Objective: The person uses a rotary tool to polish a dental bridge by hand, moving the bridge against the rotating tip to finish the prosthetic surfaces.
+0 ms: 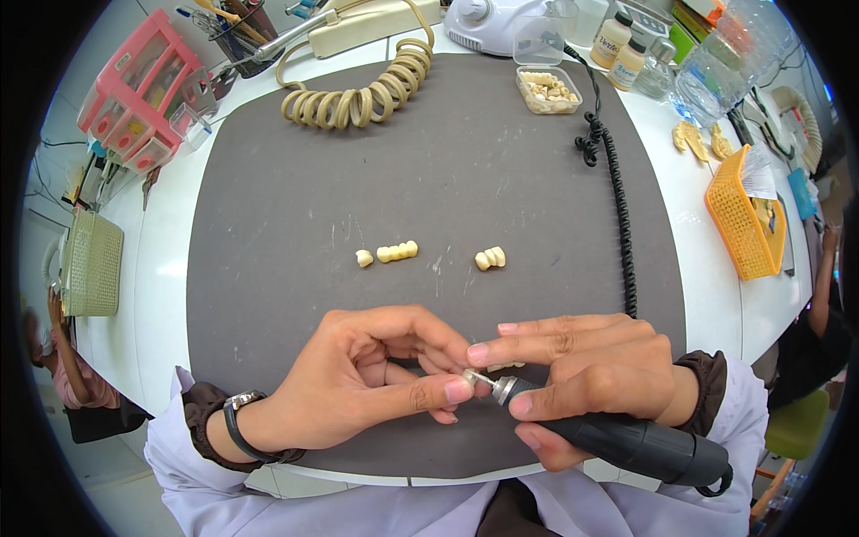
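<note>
My left hand (385,367) pinches a small pale tooth crown (470,375) between thumb and forefinger. In my right hand (599,371) is a black rotary handpiece (649,445), gripped near its metal collar. Its thin bur points left and meets the crown, or comes very close to it; my fingers partly cover the spot. Another pale dental piece (506,365) lies partly hidden behind my right fingers. Farther off on the dark mat (304,197) lie a single crown (364,259), a longer dental bridge (397,251) and a short bridge (490,259).
A clear box of tooth pieces (548,97) stands at the mat's far edge. A beige coiled hose (358,103) and a black coiled cord (617,179) cross the mat. Pink drawers (139,89), an orange basket (747,215) and bottles (617,45) stand around it. People sit at both sides.
</note>
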A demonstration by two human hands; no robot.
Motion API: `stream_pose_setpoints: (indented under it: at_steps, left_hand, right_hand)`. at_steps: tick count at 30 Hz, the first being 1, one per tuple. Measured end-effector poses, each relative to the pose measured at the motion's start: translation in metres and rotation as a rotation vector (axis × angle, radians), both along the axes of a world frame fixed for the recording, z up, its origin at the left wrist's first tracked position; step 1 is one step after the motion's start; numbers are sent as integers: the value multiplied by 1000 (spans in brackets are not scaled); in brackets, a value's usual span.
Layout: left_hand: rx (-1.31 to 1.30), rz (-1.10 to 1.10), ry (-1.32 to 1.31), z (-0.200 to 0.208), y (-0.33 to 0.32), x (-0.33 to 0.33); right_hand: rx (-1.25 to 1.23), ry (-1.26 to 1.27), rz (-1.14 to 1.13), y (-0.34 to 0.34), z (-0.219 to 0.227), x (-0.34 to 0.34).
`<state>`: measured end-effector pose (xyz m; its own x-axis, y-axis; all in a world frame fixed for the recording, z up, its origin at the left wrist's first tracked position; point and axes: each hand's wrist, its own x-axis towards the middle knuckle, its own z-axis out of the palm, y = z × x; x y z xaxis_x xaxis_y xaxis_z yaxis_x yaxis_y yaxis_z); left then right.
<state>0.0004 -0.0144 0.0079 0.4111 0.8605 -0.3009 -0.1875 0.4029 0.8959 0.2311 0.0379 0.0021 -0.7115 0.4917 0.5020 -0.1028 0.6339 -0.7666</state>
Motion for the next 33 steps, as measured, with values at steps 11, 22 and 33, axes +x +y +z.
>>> stream_pose_setpoints:
  at_steps: [11, 22, 33]
  left_hand:
    - [25, -42, 6, -2, 0, -2]
    - [12, 20, 21, 1, 0, 2]
    - [28, -32, -14, -2, -1, -4]
  right_hand:
    - [8, -3, -6, 0, -1, 1]
    - [44, -2, -5, 0, -1, 0]
    - [16, -15, -14, -1, 1, -1]
